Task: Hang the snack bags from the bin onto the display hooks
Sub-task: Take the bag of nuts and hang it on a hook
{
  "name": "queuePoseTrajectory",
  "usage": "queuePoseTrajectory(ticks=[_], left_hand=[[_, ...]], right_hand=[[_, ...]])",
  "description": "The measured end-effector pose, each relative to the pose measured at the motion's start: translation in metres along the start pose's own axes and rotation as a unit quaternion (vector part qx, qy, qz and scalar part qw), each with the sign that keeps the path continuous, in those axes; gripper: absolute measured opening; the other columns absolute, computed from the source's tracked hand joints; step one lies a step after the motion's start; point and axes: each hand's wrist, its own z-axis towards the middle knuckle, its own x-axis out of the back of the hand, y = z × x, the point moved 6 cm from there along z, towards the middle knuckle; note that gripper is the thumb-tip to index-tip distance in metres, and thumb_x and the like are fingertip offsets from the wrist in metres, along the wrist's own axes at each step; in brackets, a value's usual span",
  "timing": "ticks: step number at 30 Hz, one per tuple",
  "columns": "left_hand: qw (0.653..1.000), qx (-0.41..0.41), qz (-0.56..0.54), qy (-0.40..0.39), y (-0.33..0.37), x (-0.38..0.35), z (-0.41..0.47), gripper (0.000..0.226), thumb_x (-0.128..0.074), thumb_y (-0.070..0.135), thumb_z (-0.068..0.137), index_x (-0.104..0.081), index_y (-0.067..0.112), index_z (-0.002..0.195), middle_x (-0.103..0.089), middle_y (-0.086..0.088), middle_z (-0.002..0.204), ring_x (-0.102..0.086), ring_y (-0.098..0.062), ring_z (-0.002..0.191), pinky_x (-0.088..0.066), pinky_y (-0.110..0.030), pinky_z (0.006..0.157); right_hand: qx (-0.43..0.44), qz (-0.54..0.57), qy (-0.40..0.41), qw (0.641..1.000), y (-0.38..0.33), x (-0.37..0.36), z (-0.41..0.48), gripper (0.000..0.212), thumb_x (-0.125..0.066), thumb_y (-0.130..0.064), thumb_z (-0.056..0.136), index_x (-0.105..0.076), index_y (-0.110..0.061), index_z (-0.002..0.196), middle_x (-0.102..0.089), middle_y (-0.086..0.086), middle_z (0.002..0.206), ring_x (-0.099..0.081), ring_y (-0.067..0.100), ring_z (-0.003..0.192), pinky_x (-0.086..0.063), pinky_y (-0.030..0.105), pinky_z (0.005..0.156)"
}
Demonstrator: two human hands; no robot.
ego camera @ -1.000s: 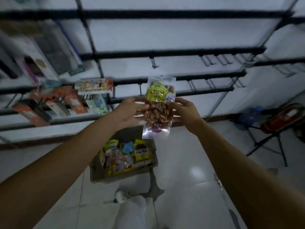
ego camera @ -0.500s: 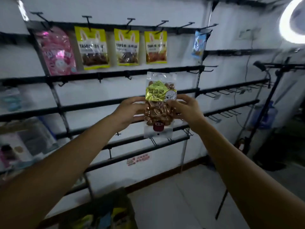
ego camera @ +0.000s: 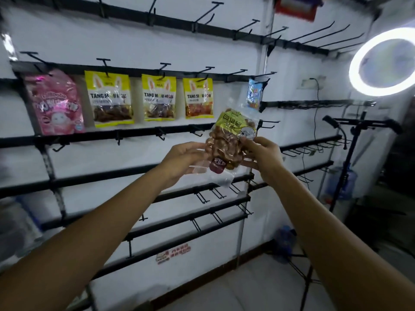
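Both hands hold one snack bag (ego camera: 229, 142) up in the air in front of the wall rack, not on any hook. It is a clear pouch, tilted so that its top leans right, packed with brown glossy pieces. A yellow-green label across its upper half carries large dark East Asian characters and a white cartoon face, and a maroon round seal with small, unreadable writing sits near the bottom. The left hand (ego camera: 184, 162) has its grip closed on the bag's lower left edge, fingers curled behind the clear film. The right hand (ego camera: 262, 153) pinches the right edge, thumb on the front just below the cartoon face. The bag's top corner lies just beside the bare black hooks (ego camera: 267, 123) at the right end of the middle rail. On the rail above hang a pink bag (ego camera: 56, 104) with a white cartoon figure and blurred lettering, then three yellow bags (ego camera: 159, 97) with rabbit ears printed on them that read "TANG MOU MOU", then a small blue packet (ego camera: 254, 93) whose print is too small to read. A red sticker (ego camera: 173, 253) with unreadable characters is stuck low on the white wall, and a lit ring light (ego camera: 381, 61) stands at the right.
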Motion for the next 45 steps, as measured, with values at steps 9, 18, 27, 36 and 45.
queuePoseTrajectory(ticks=[9, 18, 27, 36, 45], left_hand=[[0.999, -0.016, 0.044, -0.002, -0.021, 0.019, 0.066, 0.022, -0.074, 0.006, 0.081, -0.073, 0.013, 0.102, -0.074, -0.003, 0.093, -0.070, -0.009, 0.076, -0.052, -0.018, 0.058], [0.983, -0.019, 0.162, -0.085, -0.040, 0.027, 0.107, 0.021, -0.072, -0.001, 0.082, -0.073, 0.005, 0.103, -0.075, -0.012, 0.090, -0.074, -0.025, 0.078, -0.060, -0.030, 0.068], [0.958, -0.030, 0.267, -0.100, -0.052, 0.015, 0.142, 0.020, -0.070, 0.002, 0.084, -0.076, 0.017, 0.096, -0.073, -0.001, 0.093, -0.071, -0.012, 0.082, -0.056, -0.020, 0.069], [0.943, -0.097, 0.317, 0.027, -0.055, -0.005, 0.177, 0.047, -0.076, 0.015, 0.082, -0.060, 0.027, 0.124, -0.061, 0.005, 0.119, -0.064, -0.013, 0.096, -0.052, -0.024, 0.079], [0.968, 0.044, 0.243, 0.048, -0.095, -0.042, 0.186, 0.046, -0.074, 0.029, 0.085, -0.057, 0.022, 0.126, -0.059, -0.002, 0.122, -0.062, -0.022, 0.108, -0.053, -0.037, 0.092]], right_hand=[[-0.021, 0.008, 0.135, 0.991, 0.053, -0.004, 0.043, 0.045, -0.080, -0.014, 0.081, -0.053, -0.004, 0.116, -0.067, 0.021, 0.107, -0.074, 0.028, 0.085, -0.062, 0.033, 0.063], [0.217, -0.437, 0.053, 0.871, 0.039, -0.039, 0.072, 0.051, -0.073, -0.013, 0.086, -0.056, -0.014, 0.134, -0.056, 0.005, 0.135, -0.054, 0.018, 0.120, -0.045, 0.033, 0.105], [0.281, -0.599, -0.148, 0.735, 0.071, -0.048, 0.111, 0.048, -0.073, -0.025, 0.085, -0.059, -0.025, 0.131, -0.065, 0.001, 0.121, -0.055, 0.021, 0.118, -0.047, 0.044, 0.102], [0.138, -0.477, -0.136, 0.857, 0.120, 0.021, 0.153, 0.018, -0.072, -0.039, 0.084, -0.070, -0.027, 0.098, -0.069, -0.012, 0.093, -0.064, 0.009, 0.086, -0.053, 0.033, 0.078], [-0.003, -0.165, -0.114, 0.980, 0.122, 0.113, 0.176, 0.022, -0.076, -0.024, 0.085, -0.069, -0.011, 0.101, -0.075, 0.000, 0.089, -0.073, 0.017, 0.082, -0.057, 0.028, 0.064]])
